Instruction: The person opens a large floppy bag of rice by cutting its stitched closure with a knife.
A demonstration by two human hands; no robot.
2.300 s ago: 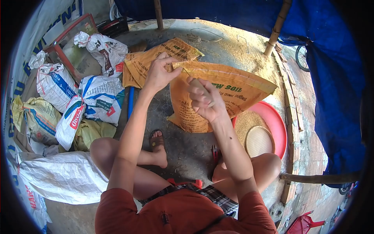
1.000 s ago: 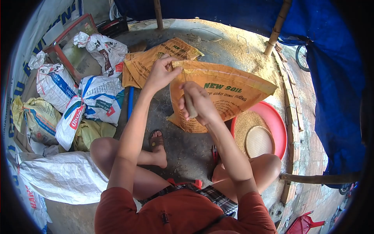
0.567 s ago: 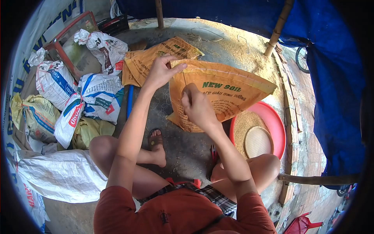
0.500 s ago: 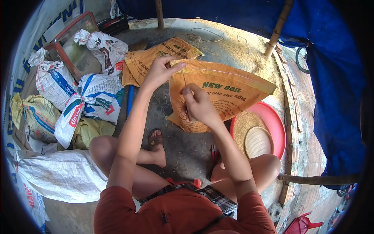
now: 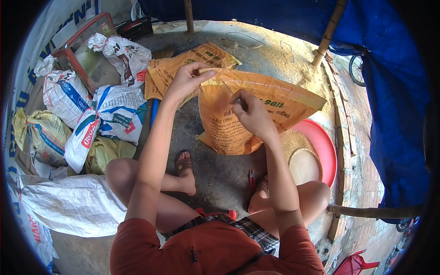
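Observation:
My left hand [image 5: 189,82] pinches the upper left corner of an orange printed sack [image 5: 220,123], held up in front of me. My right hand [image 5: 251,110] is closed in front of the sack's face, below its top edge, on a thin needle-like tool [image 5: 227,87] that points up and left toward the stitched top band. A pale seam line runs along that band. Behind my left hand, more orange sacks [image 5: 204,54] lie on the ground.
Tied, filled sacks [image 5: 66,98] stand at the left by a red frame [image 5: 75,62]. A pink basin [image 5: 326,153] with grain and a round sieve [image 5: 305,167] sits at the right. Red-handled pliers [image 5: 251,179] lie near my foot. A blue tarp [image 5: 389,114] hangs at the right.
My right hand has moved right and slightly up across the sack, uncovering print on its lower left part. My left hand keeps its hold on the corner.

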